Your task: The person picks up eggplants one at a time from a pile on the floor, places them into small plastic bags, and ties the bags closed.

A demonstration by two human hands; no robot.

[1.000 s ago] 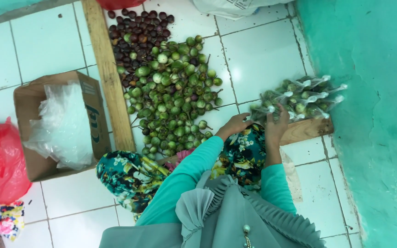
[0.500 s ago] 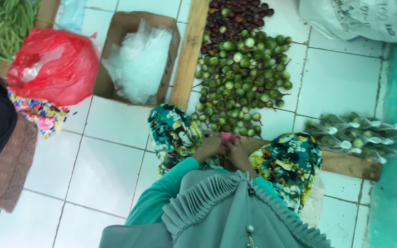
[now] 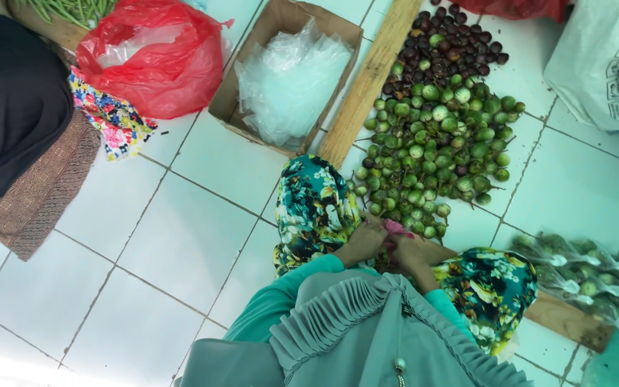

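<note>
My left hand (image 3: pixel 365 242) and right hand (image 3: pixel 411 252) meet over my lap, fingers closed around a small pink thing (image 3: pixel 396 229); the green eggplant heap (image 3: pixel 438 150) lies at twelve o'clock, on the tiled floor (image 3: pixel 180 236).

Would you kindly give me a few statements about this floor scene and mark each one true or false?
1. The cardboard box holds clear plastic bags. True.
2. The left hand and right hand are far apart. False: they meet close together over a pink item.
3. The pile of small round vegetables is all green. False: dark purple ones lie at its far end.
4. A red plastic bag lies beside the box. True.
</note>
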